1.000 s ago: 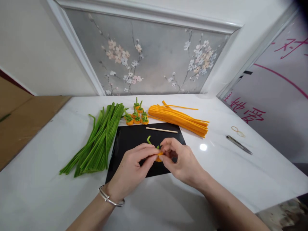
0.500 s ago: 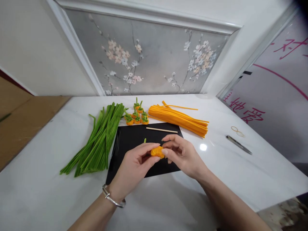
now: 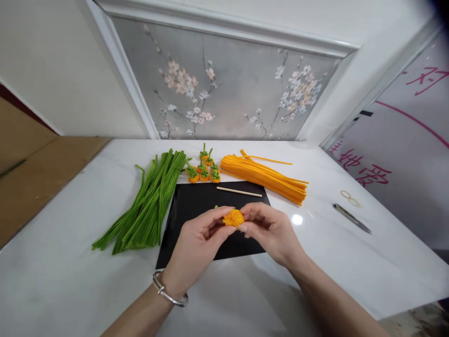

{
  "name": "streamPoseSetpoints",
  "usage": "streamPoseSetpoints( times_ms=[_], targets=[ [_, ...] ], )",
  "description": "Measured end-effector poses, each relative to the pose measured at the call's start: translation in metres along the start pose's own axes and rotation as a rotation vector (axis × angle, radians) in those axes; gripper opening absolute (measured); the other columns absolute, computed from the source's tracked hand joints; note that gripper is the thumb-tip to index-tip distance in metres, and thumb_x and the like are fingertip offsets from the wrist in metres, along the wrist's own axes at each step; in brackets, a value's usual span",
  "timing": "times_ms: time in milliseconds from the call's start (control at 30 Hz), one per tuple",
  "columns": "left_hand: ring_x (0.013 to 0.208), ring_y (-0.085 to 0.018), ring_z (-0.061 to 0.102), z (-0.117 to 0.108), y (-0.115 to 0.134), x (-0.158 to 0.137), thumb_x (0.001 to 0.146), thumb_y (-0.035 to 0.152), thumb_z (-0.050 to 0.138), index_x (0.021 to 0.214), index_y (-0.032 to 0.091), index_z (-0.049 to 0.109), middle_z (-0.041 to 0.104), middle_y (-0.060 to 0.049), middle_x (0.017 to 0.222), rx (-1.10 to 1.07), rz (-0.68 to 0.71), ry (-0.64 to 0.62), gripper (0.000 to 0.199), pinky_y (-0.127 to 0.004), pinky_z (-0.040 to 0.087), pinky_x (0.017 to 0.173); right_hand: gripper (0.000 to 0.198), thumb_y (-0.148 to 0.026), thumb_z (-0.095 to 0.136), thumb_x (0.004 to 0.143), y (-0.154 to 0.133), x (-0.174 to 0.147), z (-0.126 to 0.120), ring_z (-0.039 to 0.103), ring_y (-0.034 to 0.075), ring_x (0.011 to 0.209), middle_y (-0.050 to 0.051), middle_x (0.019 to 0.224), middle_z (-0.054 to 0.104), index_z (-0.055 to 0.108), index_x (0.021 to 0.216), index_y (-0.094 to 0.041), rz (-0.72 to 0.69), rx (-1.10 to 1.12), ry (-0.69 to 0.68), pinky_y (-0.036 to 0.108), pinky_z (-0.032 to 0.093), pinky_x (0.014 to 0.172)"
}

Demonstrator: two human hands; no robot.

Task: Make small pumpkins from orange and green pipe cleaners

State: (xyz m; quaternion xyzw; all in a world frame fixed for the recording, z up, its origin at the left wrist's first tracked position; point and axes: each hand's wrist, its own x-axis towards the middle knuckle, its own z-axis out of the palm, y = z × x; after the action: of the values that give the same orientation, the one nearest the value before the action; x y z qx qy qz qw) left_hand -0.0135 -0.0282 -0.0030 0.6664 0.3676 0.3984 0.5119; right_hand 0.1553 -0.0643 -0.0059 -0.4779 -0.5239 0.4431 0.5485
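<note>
Between my hands, above the black mat [image 3: 191, 206], is a small orange pipe-cleaner pumpkin [image 3: 233, 217], its ribbed round side facing me. My left hand [image 3: 203, 236] pinches it from the left with thumb and fingers. From the right, the thumb and fingertips of my right hand [image 3: 268, 227] are closed on its edge. A bit of green stem [image 3: 216, 206] peeks out behind my left fingers; the rest of it is hidden. Several finished orange pumpkins with green tops [image 3: 204, 174] stand behind the mat.
Green pipe cleaners [image 3: 150, 206] lie in a bundle at left, orange pipe cleaners [image 3: 264, 178] at back right. A thin wooden stick [image 3: 239, 192] rests on the mat's far part. Tweezers [image 3: 351, 218] and two small rings [image 3: 350, 198] lie at right. A cardboard box [image 3: 45, 173] stands left.
The orange pumpkin has turned so its ribbed face shows more fully. My right fingers, looser before, have closed in on its right edge. The whole view has shifted slightly.
</note>
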Motion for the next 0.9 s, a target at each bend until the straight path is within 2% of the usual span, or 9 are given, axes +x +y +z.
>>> streamPoseSetpoints(
  times_ms=[100, 167, 267, 367, 533, 667, 900],
  targets=[
    [0.102, -0.021, 0.066, 0.001, -0.001, -0.001, 0.080, 0.018, 0.064, 0.110, 0.024, 0.068, 0.068, -0.004, 0.116, 0.051, 0.034, 0.008, 0.030, -0.034, 0.058, 0.089, 0.016, -0.027, 0.071, 0.076, 0.001, -0.001, -0.001, 0.061, 0.012, 0.067, 0.000, 0.076, 0.064, 0.062, 0.087, -0.020, -0.038, -0.073, 0.008, 0.026, 0.053, 0.063],
    [0.107, -0.022, 0.064, 0.002, -0.001, -0.001, 0.080, 0.017, 0.063, 0.114, 0.023, 0.067, 0.064, -0.005, 0.122, 0.020, 0.042, -0.003, 0.035, -0.034, 0.057, 0.090, 0.023, -0.028, 0.073, 0.074, 0.002, 0.000, -0.003, 0.062, 0.013, 0.071, 0.000, 0.078, 0.065, 0.058, 0.091, -0.021, -0.024, -0.041, -0.024, 0.026, 0.054, 0.065],
    [0.108, -0.023, 0.063, 0.004, 0.001, -0.001, 0.079, 0.018, 0.063, 0.117, 0.022, 0.064, 0.061, -0.007, 0.126, -0.042, 0.040, -0.015, 0.039, -0.035, 0.058, 0.089, 0.036, -0.032, 0.076, 0.072, 0.001, 0.001, -0.005, 0.063, 0.013, 0.069, 0.000, 0.080, 0.066, 0.052, 0.098, -0.023, 0.035, 0.070, -0.103, 0.027, 0.055, 0.062],
    [0.106, -0.022, 0.063, 0.005, 0.001, -0.002, 0.079, 0.020, 0.065, 0.119, 0.022, 0.063, 0.062, -0.007, 0.121, -0.015, 0.065, -0.005, 0.040, -0.034, 0.058, 0.087, 0.037, -0.036, 0.072, 0.076, -0.001, 0.001, -0.005, 0.062, 0.012, 0.063, -0.001, 0.081, 0.067, 0.050, 0.103, -0.024, 0.057, 0.089, -0.116, 0.027, 0.057, 0.059],
    [0.102, -0.018, 0.066, 0.004, -0.002, -0.006, 0.084, 0.017, 0.059, 0.134, 0.025, 0.045, 0.064, -0.006, 0.119, 0.052, 0.057, 0.009, 0.053, -0.031, 0.056, 0.088, 0.034, -0.030, 0.069, 0.080, 0.004, 0.000, -0.004, 0.062, 0.011, 0.063, -0.003, 0.077, 0.065, 0.055, 0.110, -0.025, 0.004, 0.033, -0.121, 0.025, 0.057, 0.060],
    [0.099, -0.017, 0.066, 0.004, -0.004, -0.007, 0.083, 0.014, 0.057, 0.124, 0.025, 0.049, 0.066, -0.005, 0.115, 0.102, 0.081, 0.003, 0.043, -0.029, 0.056, 0.087, 0.051, -0.024, 0.070, 0.078, 0.008, -0.001, -0.005, 0.060, 0.010, 0.062, -0.004, 0.077, 0.063, 0.053, 0.126, -0.029, -0.022, 0.025, -0.133, 0.024, 0.056, 0.060],
    [0.091, -0.017, 0.068, 0.003, -0.005, -0.008, 0.083, 0.012, 0.056, 0.110, 0.023, 0.059, 0.070, -0.002, 0.103, 0.089, 0.092, -0.044, 0.029, -0.029, 0.056, 0.084, 0.033, -0.024, 0.073, 0.075, 0.010, -0.002, -0.006, 0.064, 0.015, 0.073, 0.002, 0.089, 0.068, 0.070, 0.107, -0.024, -0.060, -0.073, -0.084, 0.027, 0.056, 0.065]
  ],
)
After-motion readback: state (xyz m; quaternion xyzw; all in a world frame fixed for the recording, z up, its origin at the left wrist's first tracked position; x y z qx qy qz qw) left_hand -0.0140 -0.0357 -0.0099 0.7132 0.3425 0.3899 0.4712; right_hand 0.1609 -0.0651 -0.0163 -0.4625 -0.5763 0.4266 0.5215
